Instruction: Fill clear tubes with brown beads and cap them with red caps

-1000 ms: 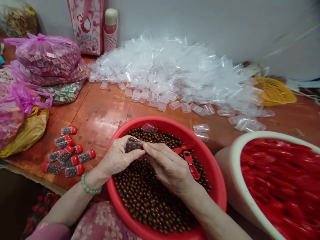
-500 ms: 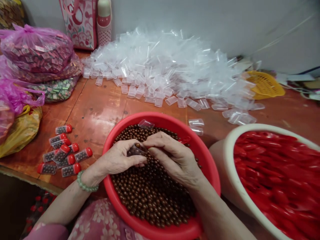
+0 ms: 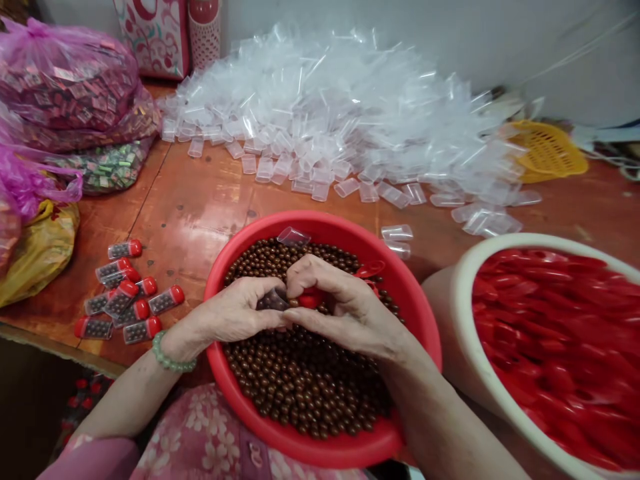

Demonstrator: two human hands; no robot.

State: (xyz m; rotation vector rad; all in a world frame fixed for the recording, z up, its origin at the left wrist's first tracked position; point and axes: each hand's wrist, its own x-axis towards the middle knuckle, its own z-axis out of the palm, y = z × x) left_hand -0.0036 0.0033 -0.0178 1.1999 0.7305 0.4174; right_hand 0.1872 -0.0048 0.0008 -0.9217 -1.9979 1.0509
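Observation:
Over the red basin of brown balls, my left hand is closed around a small clear plastic tube with dark balls inside. Its mouth points right. My right hand pinches a red cap between thumb and fingers, right at that mouth. Whether the cap touches the tube is hidden by the fingertips. An empty clear tube rests on the balls near the far rim. Loose red caps lie just beyond my right hand.
Filled, red-capped tubes lie at the left. A heap of clear tubes spans the back, beside a yellow basket. A pale tub of red pieces stands right. Pink plastic bags are stacked far left.
The view has shifted slightly downward. My right hand's fingers have spread a little and the red cap now shows between them, at the tube's mouth. My left hand keeps its hold.

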